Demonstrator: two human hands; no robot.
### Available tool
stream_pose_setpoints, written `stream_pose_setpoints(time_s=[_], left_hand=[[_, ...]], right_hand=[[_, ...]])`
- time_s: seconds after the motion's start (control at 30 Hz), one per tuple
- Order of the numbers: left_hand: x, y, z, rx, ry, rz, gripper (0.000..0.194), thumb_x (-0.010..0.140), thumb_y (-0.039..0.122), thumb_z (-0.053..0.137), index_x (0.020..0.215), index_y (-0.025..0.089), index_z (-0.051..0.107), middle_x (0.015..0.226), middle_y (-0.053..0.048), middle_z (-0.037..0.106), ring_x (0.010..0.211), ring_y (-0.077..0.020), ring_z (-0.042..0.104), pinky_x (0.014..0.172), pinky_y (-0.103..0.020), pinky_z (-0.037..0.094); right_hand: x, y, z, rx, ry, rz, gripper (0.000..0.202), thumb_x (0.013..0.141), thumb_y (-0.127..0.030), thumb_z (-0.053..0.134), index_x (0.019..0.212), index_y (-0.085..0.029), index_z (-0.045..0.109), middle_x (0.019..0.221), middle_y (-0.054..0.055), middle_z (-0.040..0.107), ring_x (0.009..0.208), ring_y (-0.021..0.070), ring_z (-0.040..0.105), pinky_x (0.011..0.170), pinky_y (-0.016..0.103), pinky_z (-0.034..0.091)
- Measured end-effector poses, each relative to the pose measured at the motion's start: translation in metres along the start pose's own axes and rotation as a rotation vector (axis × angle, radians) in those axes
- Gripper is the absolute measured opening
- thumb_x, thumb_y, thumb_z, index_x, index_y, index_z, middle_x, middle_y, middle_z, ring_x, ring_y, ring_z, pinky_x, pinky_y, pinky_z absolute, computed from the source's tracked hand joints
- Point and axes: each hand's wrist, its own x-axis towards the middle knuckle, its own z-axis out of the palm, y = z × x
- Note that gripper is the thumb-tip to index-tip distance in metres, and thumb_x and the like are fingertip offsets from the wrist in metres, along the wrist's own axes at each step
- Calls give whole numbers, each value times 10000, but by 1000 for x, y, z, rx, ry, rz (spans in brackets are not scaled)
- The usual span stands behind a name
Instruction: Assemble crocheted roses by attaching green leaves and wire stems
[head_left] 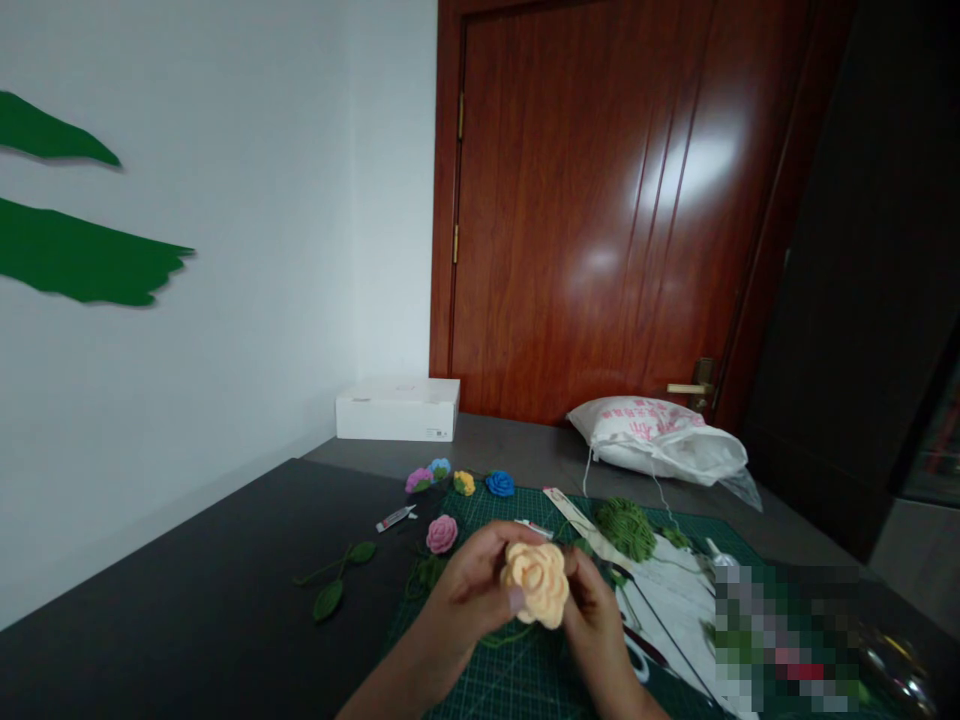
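A peach crocheted rose faces up in front of me, above the green cutting mat. My left hand grips it from the left, thumb on the petals and fingers behind. At its right edge, the bent fingers of my right hand close on the flower's back, where their tips are hidden. Left of my hands lies a pink crocheted rose. Scissors with white handles lie partly covered beside my right wrist.
Blue, yellow and purple flowers lie behind the mat. A leafy stem and glue tube are left. Green yarn sits right. A white box and plastic bag stand behind.
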Motion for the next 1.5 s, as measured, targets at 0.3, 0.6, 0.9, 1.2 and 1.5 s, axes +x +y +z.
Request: stream_pose_setpoints(time_s=[0.3,0.6,0.9,1.2,1.5], left_hand=[[0,4,-3,126,129,-171,236,744,347,773,844,143,710,701,-23,650,622,-127,566,592,-220,422],[5,-5,-13,50,5,-103,513,658,393,853,1080,160,677,851,-38,647,720,-139,602,635,-223,468],[1,-15,-1,28,31,-138,368,837,391,690,1103,141,642,878,-76,655,714,-184,639,627,-317,559],[4,-10,-13,386,104,-21,317,873,379,638,1082,141,661,892,-79,680,777,-171,629,695,-267,504],[2,-16,-18,630,37,91,274,827,245,622,1071,123,647,842,-76,668,700,-177,632,621,-259,502]], right_hand=[[3,-7,-1,-88,-193,-116,269,939,-288,510,683,-217,551,671,-3,577,630,154,556,593,249,450],[6,4,-5,-100,-178,-94,258,930,-297,512,685,-217,526,651,-12,549,607,150,521,577,239,429],[2,21,-6,-65,-138,-31,252,923,-305,515,690,-219,477,651,-27,512,590,136,481,548,221,402],[1,26,-8,-50,-154,9,238,934,-316,517,719,-217,485,667,-30,470,614,140,444,562,231,386],[-1,24,-8,-33,-193,7,241,931,-308,522,710,-216,498,676,-22,508,629,145,476,592,239,387]])
